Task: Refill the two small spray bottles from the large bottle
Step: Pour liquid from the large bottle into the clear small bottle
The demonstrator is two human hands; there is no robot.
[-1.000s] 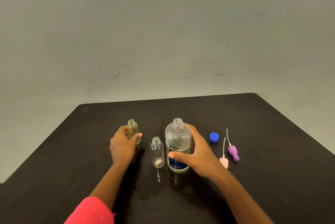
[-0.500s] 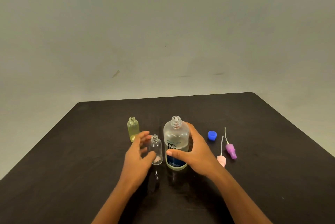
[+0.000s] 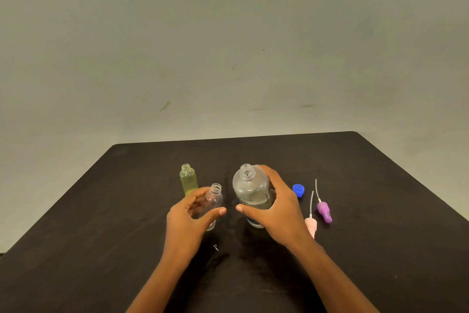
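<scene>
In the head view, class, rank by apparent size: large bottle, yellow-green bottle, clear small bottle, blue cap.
1. large bottle
2-3. yellow-green bottle and clear small bottle: alike, unranked; a hand partly hides the clear one
4. blue cap

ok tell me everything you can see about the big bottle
The big bottle is clear, rounded plastic with a threaded neck, its cap off. A label with dark letters and a blue band wraps its lower body. Clear liquid sits low inside. It tilts slightly toward the left, and whether its base touches the black table is unclear. The right hand wraps its right side, thumb across the front. Nothing else touches it.
</scene>
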